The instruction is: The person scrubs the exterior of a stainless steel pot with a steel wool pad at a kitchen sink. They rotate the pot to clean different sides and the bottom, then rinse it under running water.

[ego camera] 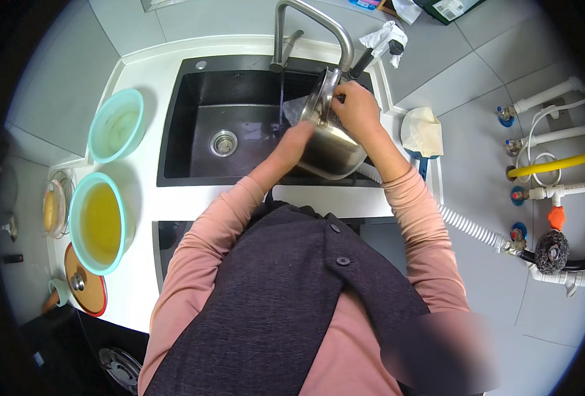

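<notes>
A shiny stainless-steel pot (329, 148) is tilted over the right side of the dark double-bowl sink (173, 119), beneath the metal faucet (339, 32). My left hand (292, 143) is against the pot's left side near its rim; its fingertips are blurred, so its grip is unclear. At the upper right of the pot, my right hand (356, 109) has its fingers curled round the handle area by the rim. The pot's inside faces away and is mostly hidden. Below the faucet, a thin stream of water (282, 94) seems to fall close to the divider.
Two light green plastic basins stand on the left counter, one with a little liquid (119, 128), one with yellow liquid (100, 225). A glass lid (87, 287) lies nearby. A blue-handled tool with a cloth-like cover (422, 131) is right of the sink. Pipes line the right wall.
</notes>
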Motion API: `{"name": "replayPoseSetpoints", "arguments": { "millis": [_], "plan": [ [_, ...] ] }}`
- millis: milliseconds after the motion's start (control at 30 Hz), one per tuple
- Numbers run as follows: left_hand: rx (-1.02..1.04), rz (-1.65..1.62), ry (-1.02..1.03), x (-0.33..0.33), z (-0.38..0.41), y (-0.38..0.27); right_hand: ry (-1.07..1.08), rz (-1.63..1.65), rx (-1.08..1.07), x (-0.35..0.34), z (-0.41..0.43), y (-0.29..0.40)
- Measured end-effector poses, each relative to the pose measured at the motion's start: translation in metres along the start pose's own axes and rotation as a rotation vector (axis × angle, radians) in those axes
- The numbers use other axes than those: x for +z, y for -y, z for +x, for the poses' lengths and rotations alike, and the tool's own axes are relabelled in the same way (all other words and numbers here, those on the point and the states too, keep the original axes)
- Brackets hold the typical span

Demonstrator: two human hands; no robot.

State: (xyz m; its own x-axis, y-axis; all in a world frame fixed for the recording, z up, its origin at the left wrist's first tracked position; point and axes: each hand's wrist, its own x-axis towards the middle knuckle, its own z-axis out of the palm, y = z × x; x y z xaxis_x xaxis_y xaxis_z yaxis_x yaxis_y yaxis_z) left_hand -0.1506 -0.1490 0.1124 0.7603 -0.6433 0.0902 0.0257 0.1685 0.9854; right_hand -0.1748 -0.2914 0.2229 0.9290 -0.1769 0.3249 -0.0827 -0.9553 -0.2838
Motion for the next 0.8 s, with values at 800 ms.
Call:
{"name": "replayPoseSetpoints", "arguments": {
  "millis": [800],
  "plan": [
    [0.016, 0.080, 0.079, 0.064, 0.012, 0.003, -0.418, -0.248, 0.175, 0.012, -0.072, 0.022]
  ]
}}
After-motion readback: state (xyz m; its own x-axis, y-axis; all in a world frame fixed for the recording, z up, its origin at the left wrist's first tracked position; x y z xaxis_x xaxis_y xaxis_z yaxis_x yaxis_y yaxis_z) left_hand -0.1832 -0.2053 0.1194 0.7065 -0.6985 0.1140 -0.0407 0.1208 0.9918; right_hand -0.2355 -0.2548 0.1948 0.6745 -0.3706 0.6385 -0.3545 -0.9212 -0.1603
